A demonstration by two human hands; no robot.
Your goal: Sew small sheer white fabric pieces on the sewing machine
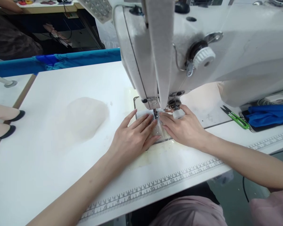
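A small piece of pale white-blue fabric point(143, 112) lies beneath the needle and presser foot point(155, 113) of a white sewing machine point(141, 59). My left hand point(135, 133) rests on it just left of the foot, fingers stretched flat over the cloth. To the right of the foot is my right hand point(187, 128), its fingers reaching toward the cloth's other side. Part of those fingertips is hidden behind the machine's white screw knob point(178, 113). Loose threads point(163, 133) trail toward me between both hands.
Green-handled thread snips point(237, 118) lie at the right, beside blue cloth point(271, 114). A printed ruler point(153, 188) runs along the white table's point(56, 169) front edge. Two pale pieces with black ends point(4, 121) stick in from the left. Another person's arm point(6, 5) shows behind.
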